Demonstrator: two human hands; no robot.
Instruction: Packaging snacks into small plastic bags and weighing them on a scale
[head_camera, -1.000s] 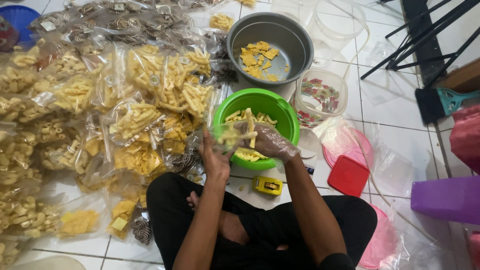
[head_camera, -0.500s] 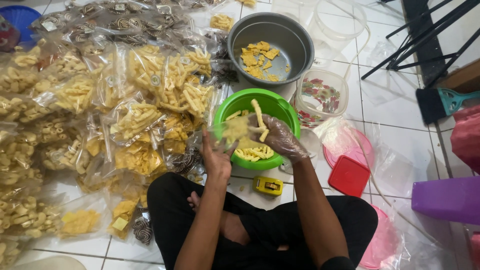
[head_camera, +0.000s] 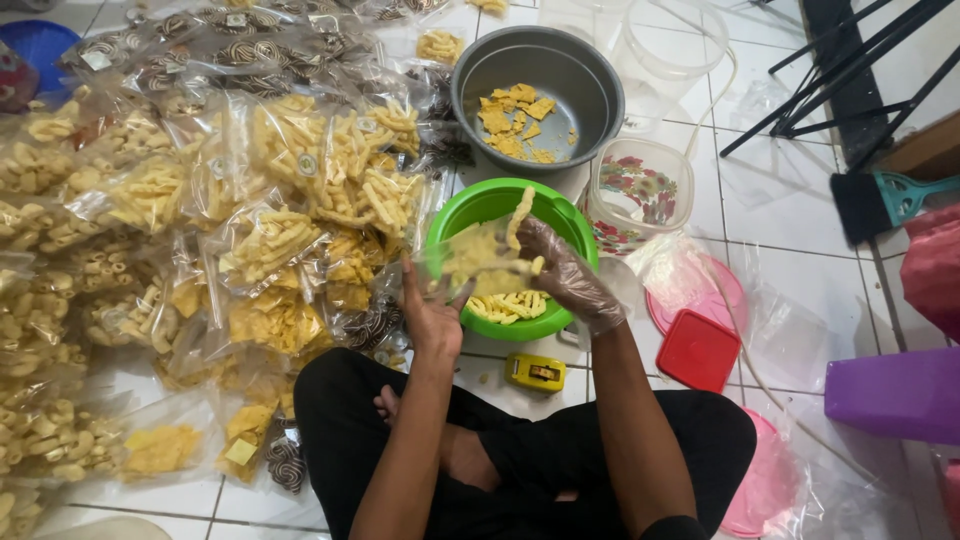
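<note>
I sit cross-legged on the tiled floor. My left hand (head_camera: 432, 312) holds a clear plastic bag (head_camera: 470, 252) partly filled with yellow stick snacks, above the near-left rim of a green bowl (head_camera: 470, 205). My right hand (head_camera: 568, 275), in a thin clear plastic glove, pinches several yellow sticks (head_camera: 520, 215) at the bag's mouth, over the bowl. More yellow stick snacks (head_camera: 508, 306) lie in the bottom of the bowl.
A big heap of filled snack bags (head_camera: 200, 220) covers the floor at left. Behind the bowl stands a grey pot with yellow chips (head_camera: 520, 120). A flowered tub (head_camera: 640, 190), red lid (head_camera: 697, 350), pink lids (head_camera: 700, 290), small yellow device (head_camera: 535, 372) and purple box (head_camera: 895, 395) lie to the right.
My right hand has lifted a pinch of yellow sticks out of the bowl up to the bag's mouth. The left hand has kept hold of the bag and raised it slightly.
</note>
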